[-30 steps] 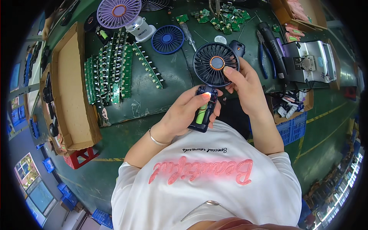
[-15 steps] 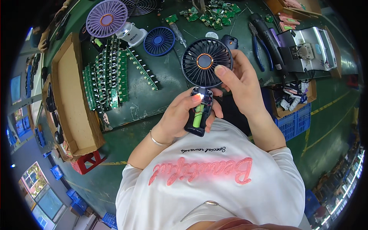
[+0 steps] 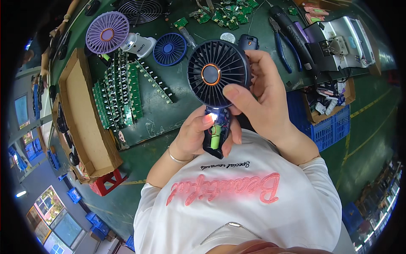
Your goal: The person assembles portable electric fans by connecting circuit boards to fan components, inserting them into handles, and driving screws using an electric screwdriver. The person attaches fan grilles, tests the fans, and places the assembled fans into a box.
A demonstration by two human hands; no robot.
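Note:
Between my hands is a dark handheld fan (image 3: 219,74) with a copper ring round its hub. Its handle is uncovered and shows a green battery cell (image 3: 215,136), thin wires and a glowing white light near the neck. My left hand (image 3: 196,132) is wrapped round the handle, thumb by the light. My right hand (image 3: 264,91) grips the right side of the fan head, thumb on the front grille and fingers behind it. Just beyond the fan lie a blue round fan grille (image 3: 170,49) and a dark blue handle shell (image 3: 248,42).
Strips of green circuit boards (image 3: 124,91) lie left on the green table, beside a long cardboard box (image 3: 86,122). A purple and white fan (image 3: 108,34) is behind them. Loose boards (image 3: 230,15), pliers (image 3: 284,44) and a metal fixture (image 3: 340,44) lie farther off. A blue crate (image 3: 332,129) stands right.
The fan has come nearer to the camera and shifted slightly left, its head tilting more. Both hands keep their hold. The whole view has turned a little.

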